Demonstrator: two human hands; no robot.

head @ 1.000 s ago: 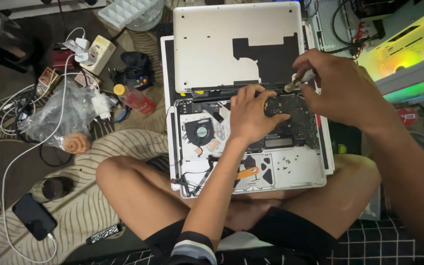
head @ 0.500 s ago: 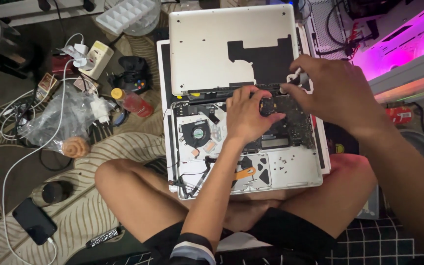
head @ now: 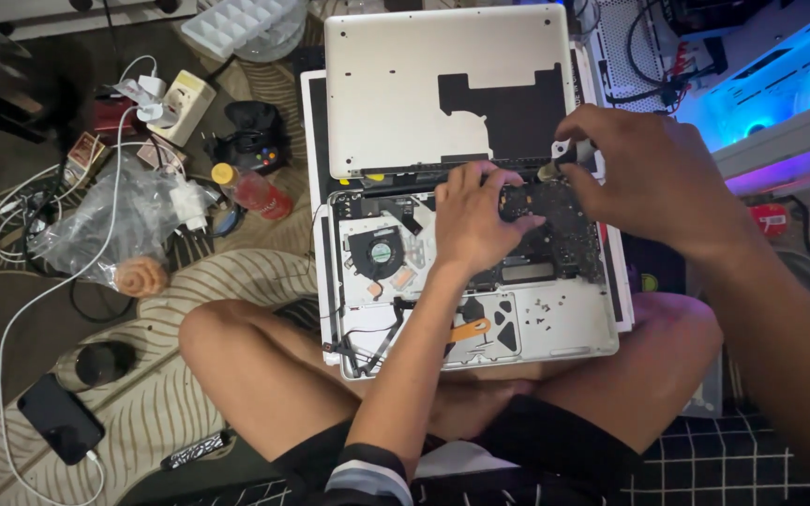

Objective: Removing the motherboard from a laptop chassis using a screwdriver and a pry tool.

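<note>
An opened silver laptop point(head: 564, 328) rests upside down on my crossed legs, its insides showing: a round black fan point(head: 375, 253) at left and a dark circuit board point(head: 564, 230) at right. Its removed bottom cover point(head: 405, 94) lies just behind. My left hand point(head: 471, 220) presses fingers on the board near its top edge. My right hand point(head: 653, 183) pinches a small brush-like tool point(head: 555, 169) whose tip touches the board's upper edge. Several tiny screws point(head: 541, 307) lie on the silver case.
At left on the patterned rug lie a clear plastic bag with chargers point(head: 114, 234), a red bottle point(head: 250, 192), a black game controller point(head: 250, 131), white cables, a black phone point(head: 60, 417) and an ice tray point(head: 232, 23). A lit computer case point(head: 780, 84) glows at right.
The view has shifted slightly. My right hand and its tool have moved a little left along the board's top edge; my left hand stays on the board. The lit case changed colour to blue-purple.
</note>
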